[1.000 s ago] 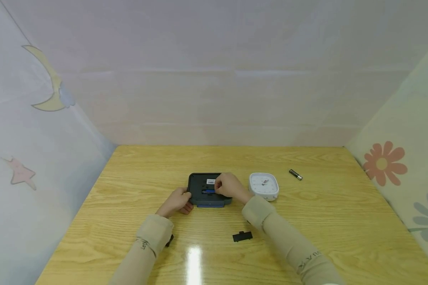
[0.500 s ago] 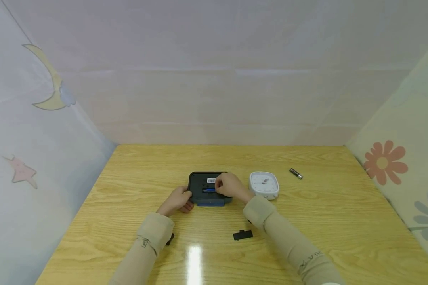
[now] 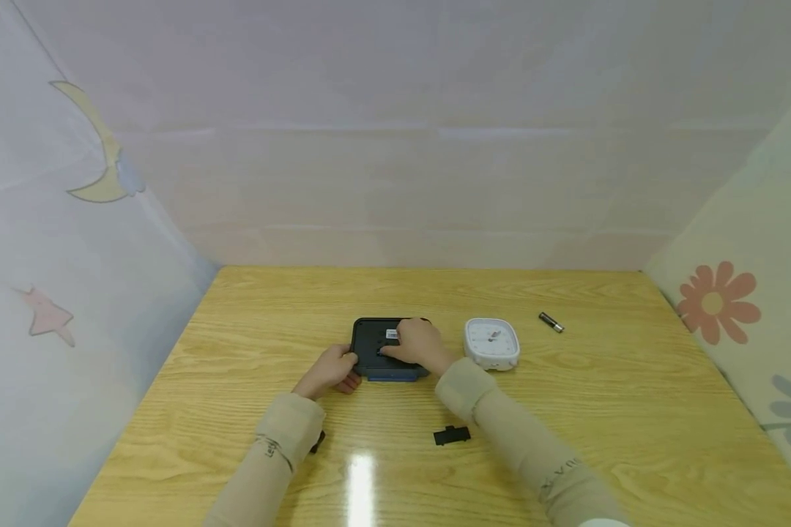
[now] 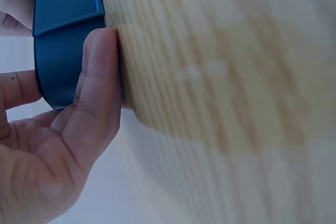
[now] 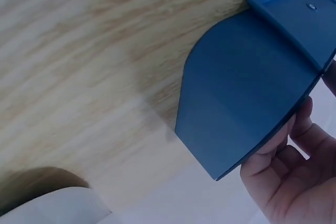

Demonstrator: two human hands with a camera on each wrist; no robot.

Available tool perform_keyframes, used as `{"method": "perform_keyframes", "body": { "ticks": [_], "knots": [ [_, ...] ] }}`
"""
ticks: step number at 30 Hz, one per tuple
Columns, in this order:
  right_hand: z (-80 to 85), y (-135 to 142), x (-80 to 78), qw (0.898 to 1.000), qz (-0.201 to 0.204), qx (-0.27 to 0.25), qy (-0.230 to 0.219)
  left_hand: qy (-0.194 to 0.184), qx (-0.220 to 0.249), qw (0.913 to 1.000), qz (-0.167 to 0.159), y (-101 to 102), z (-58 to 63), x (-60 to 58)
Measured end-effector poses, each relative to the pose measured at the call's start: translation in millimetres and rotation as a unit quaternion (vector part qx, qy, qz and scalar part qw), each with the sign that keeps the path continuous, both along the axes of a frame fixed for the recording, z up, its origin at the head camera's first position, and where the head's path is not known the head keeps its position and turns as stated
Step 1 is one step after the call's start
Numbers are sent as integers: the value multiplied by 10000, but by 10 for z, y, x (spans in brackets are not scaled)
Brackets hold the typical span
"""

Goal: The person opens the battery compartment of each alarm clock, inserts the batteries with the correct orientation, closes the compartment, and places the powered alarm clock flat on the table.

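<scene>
A dark alarm clock [image 3: 369, 339] lies back side up on the table, a white label on its back. My left hand [image 3: 330, 368] grips its left end, thumb on the back and fingers along the side; in the left wrist view the fingers [image 4: 100, 72] lie against the clock's blue side [image 4: 60, 61]. Over the middle of the back is my right hand [image 3: 418, 344], its thumb on a small blue battery [image 3: 379, 352], mostly covered. Curled fingers of that hand show behind the clock body [image 5: 252, 77] in the right wrist view; whether they pinch the battery I cannot tell.
A white clock [image 3: 491, 342] stands face up to the right. Beyond it lies a loose battery [image 3: 551, 322]. Nearer the front is a black battery cover [image 3: 451, 435]. Another small black piece [image 3: 317, 442] peeks out beside the left sleeve.
My right hand has shifted left over the clock's back, its thumb now covering most of the blue battery that showed before. The left hand keeps its hold.
</scene>
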State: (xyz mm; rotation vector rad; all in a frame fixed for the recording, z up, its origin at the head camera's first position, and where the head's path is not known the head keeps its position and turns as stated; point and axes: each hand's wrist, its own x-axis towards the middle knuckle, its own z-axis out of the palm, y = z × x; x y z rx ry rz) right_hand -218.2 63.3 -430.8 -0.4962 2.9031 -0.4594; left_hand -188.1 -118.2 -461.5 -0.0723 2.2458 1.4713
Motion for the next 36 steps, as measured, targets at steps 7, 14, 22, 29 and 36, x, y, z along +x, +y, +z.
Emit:
{"method": "perform_keyframes", "body": {
  "ticks": [7, 14, 22, 29, 36],
  "knots": [
    [49, -17, -32, 9988, -312, 255, -271, -27, 96, 9999, -116, 16, 27, 21],
    [75, -34, -67, 9968, -461, 438, -484, -76, 123, 9997, -186, 20, 48, 15],
    [74, -80, -85, 9946, -622, 500, -664, -159, 15, 9999, -52, 20, 39, 19],
    [80, -127, -94, 9942, -609, 533, -710, -127, 0, 9999, -48, -25, 47, 39],
    [63, -137, -110, 9941, -612, 556, -702, -105, 23, 9999, -46, -21, 52, 48]
  ]
}}
